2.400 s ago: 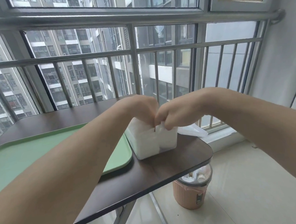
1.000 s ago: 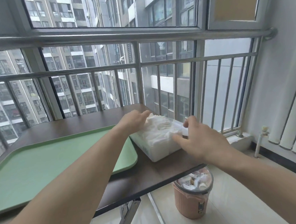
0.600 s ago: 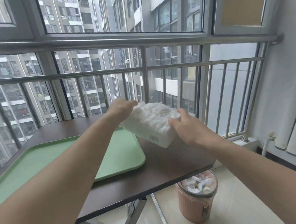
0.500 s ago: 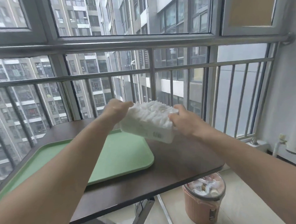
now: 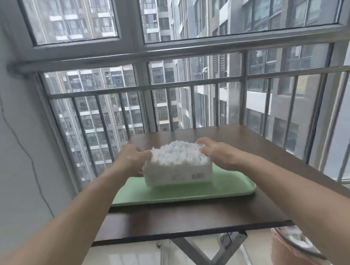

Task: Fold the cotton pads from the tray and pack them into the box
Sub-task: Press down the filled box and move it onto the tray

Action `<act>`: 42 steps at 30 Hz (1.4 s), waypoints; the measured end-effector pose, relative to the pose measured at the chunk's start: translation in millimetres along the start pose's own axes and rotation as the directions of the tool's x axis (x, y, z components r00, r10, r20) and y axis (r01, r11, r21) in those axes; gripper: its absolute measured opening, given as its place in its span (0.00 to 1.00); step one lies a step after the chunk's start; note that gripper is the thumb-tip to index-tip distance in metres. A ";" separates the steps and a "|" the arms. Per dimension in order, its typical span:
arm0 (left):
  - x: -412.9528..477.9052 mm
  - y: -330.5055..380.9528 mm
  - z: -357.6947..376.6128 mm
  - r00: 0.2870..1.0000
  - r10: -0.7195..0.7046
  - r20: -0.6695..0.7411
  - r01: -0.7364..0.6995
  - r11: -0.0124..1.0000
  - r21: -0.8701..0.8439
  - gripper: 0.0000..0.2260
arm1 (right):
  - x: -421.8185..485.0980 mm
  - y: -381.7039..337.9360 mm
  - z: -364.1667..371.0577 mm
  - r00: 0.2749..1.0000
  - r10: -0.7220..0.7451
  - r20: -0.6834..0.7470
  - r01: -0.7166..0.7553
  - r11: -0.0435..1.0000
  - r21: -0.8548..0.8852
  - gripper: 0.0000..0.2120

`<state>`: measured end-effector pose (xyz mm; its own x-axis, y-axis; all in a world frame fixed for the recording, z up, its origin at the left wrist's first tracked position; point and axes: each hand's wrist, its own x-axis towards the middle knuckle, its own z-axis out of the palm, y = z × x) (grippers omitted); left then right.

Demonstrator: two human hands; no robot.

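A translucent white box (image 5: 177,175) with a barcode label on its near side is heaped to the top with white cotton pads (image 5: 178,155). I hold it between both hands over the green tray (image 5: 229,187). My left hand (image 5: 131,160) grips the box's left end. My right hand (image 5: 217,153) grips the right end, with its fingers curled over the top edge onto the pads. The tray's visible surface holds no loose pads; the box hides part of it.
The tray lies on a dark brown folding table (image 5: 194,216) set against a metal window railing (image 5: 188,85). A pink waste bin (image 5: 293,249) stands on the tiled floor at the lower right. A grey wall (image 5: 12,141) is at the left.
Both hands have lifted the full box off the table at the tray's right and carried it leftward over the tray. The camera has turned left with it.
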<state>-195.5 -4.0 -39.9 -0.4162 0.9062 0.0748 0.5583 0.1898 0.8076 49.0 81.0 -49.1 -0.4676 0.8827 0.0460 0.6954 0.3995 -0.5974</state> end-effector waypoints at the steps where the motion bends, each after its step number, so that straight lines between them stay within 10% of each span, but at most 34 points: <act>1: -2.2 -4.7 -0.8 1.000 -0.002 0.019 0.002 1.000 -0.008 0.06 | 2.2 2.2 2.3 1.000 0.005 0.026 -0.005 1.000 -0.029 0.22; 10: 11.2 -10.1 -2.4 0.863 0.465 0.198 -0.505 0.790 0.348 0.20 | 4.7 -20.6 -5.5 0.961 -0.264 0.084 0.276 0.882 -0.383 0.27; 14: 19.2 -10.0 7.5 0.784 0.437 0.441 -0.592 0.740 0.319 0.23 | 1.3 -26.5 4.1 0.914 -0.293 0.280 0.386 0.840 -0.380 0.27; 23: 23.8 -4.0 16.2 0.767 0.413 0.492 -0.642 0.496 0.585 0.19 | 16.1 -33.5 15.9 0.883 -0.266 0.386 0.430 0.789 -0.440 0.24; 28: 22.5 -8.7 18.1 0.783 0.396 0.480 -0.622 0.534 0.573 0.19 | 17.0 -26.6 21.7 0.890 -0.259 0.376 0.403 0.833 -0.379 0.26; 35: 35.4 -18.5 -3.8 0.877 0.481 0.016 -0.481 0.876 0.041 0.11 | 11.2 -23.9 -3.5 0.927 -0.374 -0.025 0.375 0.927 0.019 0.15; 39: 51.8 -35.3 -9.1 0.999 -0.009 -0.043 0.002 0.989 -0.145 0.10 | 29.5 6.4 -16.1 0.940 -0.103 -0.324 0.124 0.991 0.046 0.08; 42: 54.9 -39.1 -9.5 0.965 -0.233 0.116 0.257 0.928 -0.268 0.16 | 38.5 19.6 -10.2 0.965 0.224 -0.139 -0.189 0.955 0.229 0.15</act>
<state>-247.0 34.7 -61.8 -0.4486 0.8745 -0.1842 0.2190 0.3074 0.9260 50.2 125.2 -50.9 -0.2196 0.9753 0.0218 0.6275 0.1583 -0.7623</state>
